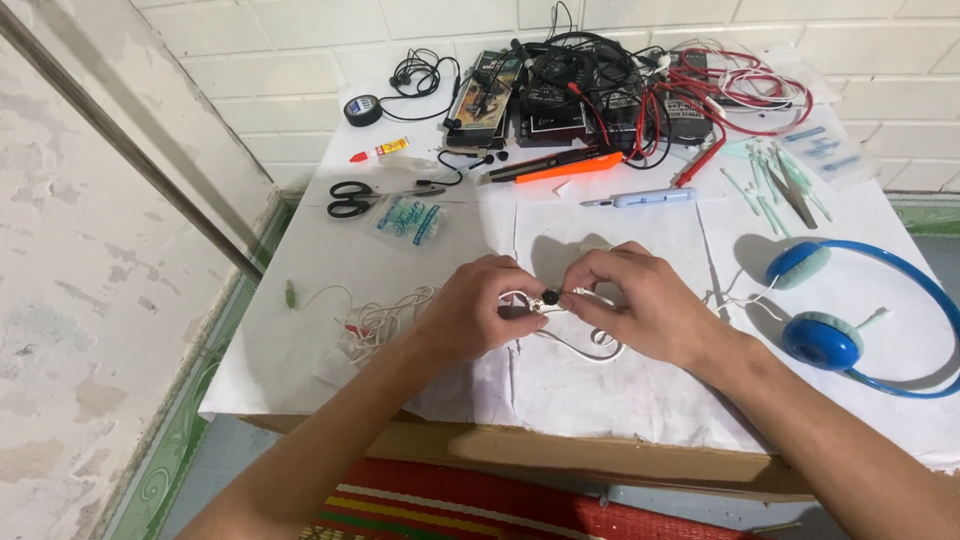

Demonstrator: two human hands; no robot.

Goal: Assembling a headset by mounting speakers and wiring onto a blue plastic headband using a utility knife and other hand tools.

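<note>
Paper sheets cover the table (600, 390), matte and creased. Blue headphones (850, 310) lie at the right, hard glossy plastic. Left hand (475, 310) and right hand (640, 305), fingers closed, pinch a small black earbud (549, 297) on thin white cable (590, 350): likely light, limp, fragile; best held by the bud's shell.

Earbud (549, 296): small, black tip, held between the fingertips of both hands, above the white paper.
Cable (585, 350): thin and white, it hangs from the earbud and makes a loop on the paper, partly hidden under the hands.
</note>
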